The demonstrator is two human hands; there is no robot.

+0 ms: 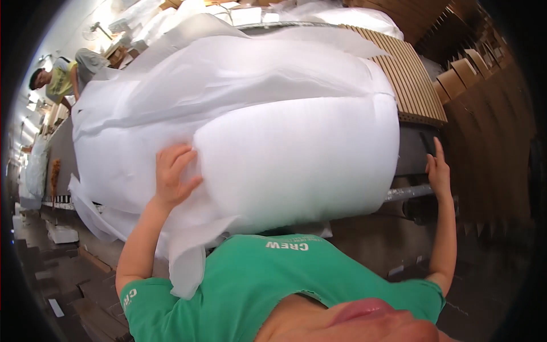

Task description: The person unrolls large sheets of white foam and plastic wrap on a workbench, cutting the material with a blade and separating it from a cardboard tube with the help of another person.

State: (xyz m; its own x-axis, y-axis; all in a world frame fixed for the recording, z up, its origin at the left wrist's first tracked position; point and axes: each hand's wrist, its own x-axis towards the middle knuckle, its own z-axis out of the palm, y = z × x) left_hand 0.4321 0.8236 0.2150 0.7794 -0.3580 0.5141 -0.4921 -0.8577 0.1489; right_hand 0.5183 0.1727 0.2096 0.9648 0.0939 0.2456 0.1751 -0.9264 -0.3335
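A large bundle draped in white foam sheet (302, 159) lies across the worktable in front of me. Its folded layers overlap along a long seam, and a loose flap (191, 271) hangs over the near edge toward my shirt. My left hand (175, 175) rests against the sheet left of centre, its fingers apart and slightly blurred. My right hand (439, 174) is beyond the bundle's right end, beside a dark panel (419, 149). Its index finger is stretched out, the other fingers are partly bent, and nothing shows in it. What lies inside the wrap is hidden.
A slatted wooden panel (401, 74) sticks out at the far right of the bundle. A metal rail (407, 192) runs along the table's near side. Cardboard pieces (461, 74) stand at the back right. Another person (62, 80) in a yellow top leans at the far left end.
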